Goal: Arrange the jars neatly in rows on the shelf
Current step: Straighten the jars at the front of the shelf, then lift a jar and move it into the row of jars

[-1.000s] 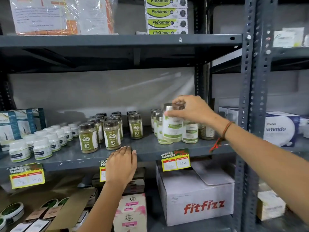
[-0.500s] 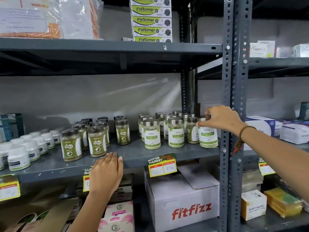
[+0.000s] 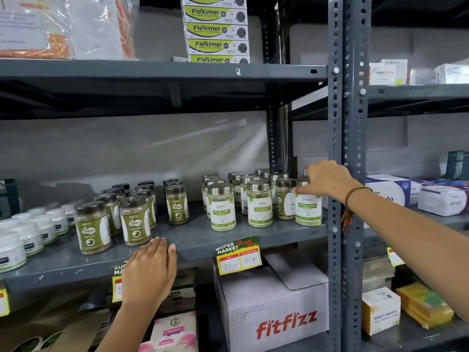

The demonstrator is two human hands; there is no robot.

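Grey metal shelf (image 3: pixel 253 237) is carrying the jars at mid height, head view only. Right hand (image 3: pixel 327 180) is reaching in past the upright post (image 3: pixel 347 148), fingers curled down over the steel lid of the rightmost jar (image 3: pixel 308 212), gripping it from above; that jar is standing upright at the shelf's right end, just beside the post. Steel-lid jars (image 3: pixel 243 199) with white-green labels are standing in short rows to its left, front ones near the shelf edge, one darker green-label jar (image 3: pixel 285 201) sitting between them and touching or nearly touching the held jar. Dark-lid jars (image 3: pixel 127 214) are lining up in rows left of centre, one standing alone (image 3: pixel 177 204) a little apart. White tubs (image 3: pixel 33 235) are sitting at far left. Left hand (image 3: pixel 149 270) is lying flat, fingers together, palm down on the shelf's front lip, holding nothing, near a dark-lid jar but not touching it. Price tag (image 3: pixel 239 255) is hanging off the edge. Fitfizz box (image 3: pixel 274 308) is sitting below. Fleximer boxes (image 3: pixel 215 29) are stacking on the upper shelf.
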